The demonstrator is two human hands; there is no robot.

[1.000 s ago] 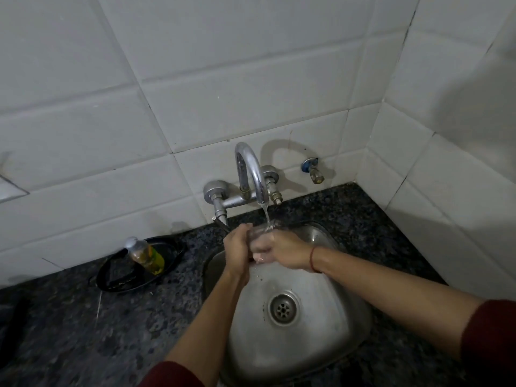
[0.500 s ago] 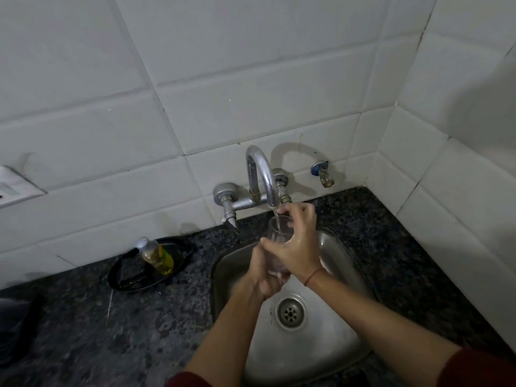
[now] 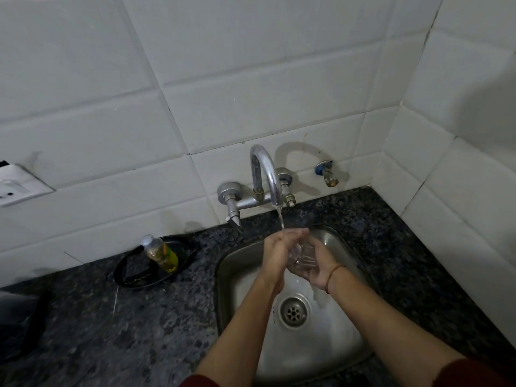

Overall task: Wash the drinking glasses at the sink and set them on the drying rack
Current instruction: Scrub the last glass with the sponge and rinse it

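White tiled walls (image 3: 251, 79) meet in a corner above a dark speckled granite counter (image 3: 139, 331). A steel sink (image 3: 321, 347) is set into it, under a curved wall faucet (image 3: 265, 174) that is running a thin stream. On the counter to the left, a small bottle (image 3: 160, 254) leans in a black oval tray (image 3: 134, 272). Over the basin, the right hand (image 3: 318, 268) cups a clear drinking glass (image 3: 303, 255) from below. The left hand (image 3: 276, 252) lays seemingly straight fingers across it beneath the stream.
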